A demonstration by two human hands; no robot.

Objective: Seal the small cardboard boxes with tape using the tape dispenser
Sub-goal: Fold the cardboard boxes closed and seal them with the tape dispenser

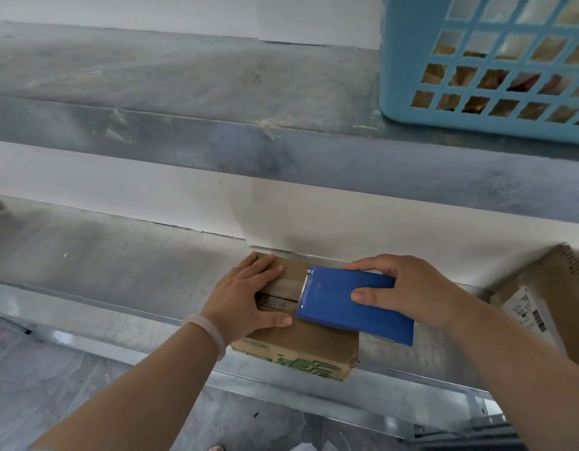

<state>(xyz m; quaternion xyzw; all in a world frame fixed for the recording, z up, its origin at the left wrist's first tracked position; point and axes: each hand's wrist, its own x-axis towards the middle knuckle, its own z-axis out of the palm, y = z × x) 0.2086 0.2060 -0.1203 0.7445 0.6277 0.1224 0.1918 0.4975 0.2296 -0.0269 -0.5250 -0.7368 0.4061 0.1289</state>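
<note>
Spanning the whole view is grey metal shelving, an upper shelf (184,151) and a lower shelf (102,265), both scuffed and streaked with old residue. Up on the right sits a blue basket (412,76) with a gridded wall, brownish contents showing through the holes but too blurred to name. Down at the right edge, a second cardboard box (542,288), smeared by motion.

Now the action: the small cardboard box (298,346) sits at the front lip of the lower shelf, its green-printed side facing us. On top of it lies the blue tape dispenser (356,307), toothed edge pointing left and its tail hanging off the box's right side. The right hand (408,291) grips it, fingers over the far side and thumb on top. The left hand (246,297) lies flat with fingers straight, pressing the box top down just beside the blade. Between them a tape strip (288,284) shows glossy along the top. A pale bracelet (210,330) sits on the left wrist.

My read: we're mid-seal on this box, with tape on the top seam. Next comes a firm pull along that seam, then a tilt onto the teeth to cut. The left hand must brace hard, because the box sits close to the edge.
</note>
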